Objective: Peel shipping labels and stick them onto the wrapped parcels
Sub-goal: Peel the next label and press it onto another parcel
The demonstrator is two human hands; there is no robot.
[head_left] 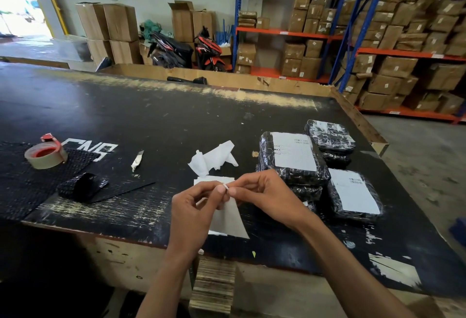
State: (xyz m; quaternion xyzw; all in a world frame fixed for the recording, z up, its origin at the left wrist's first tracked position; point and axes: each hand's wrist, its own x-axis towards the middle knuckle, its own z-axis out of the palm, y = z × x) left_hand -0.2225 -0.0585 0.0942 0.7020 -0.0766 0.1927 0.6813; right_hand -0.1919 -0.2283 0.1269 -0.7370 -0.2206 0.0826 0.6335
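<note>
Two labelled parcels (295,157) sit just beside crumpled backing paper (214,157).

One head-worn camera looked forward and down from the near edge of the black table (126,116), close above it, facing across its top toward the orange shelving (353,53) beyond its far right corner.
</note>
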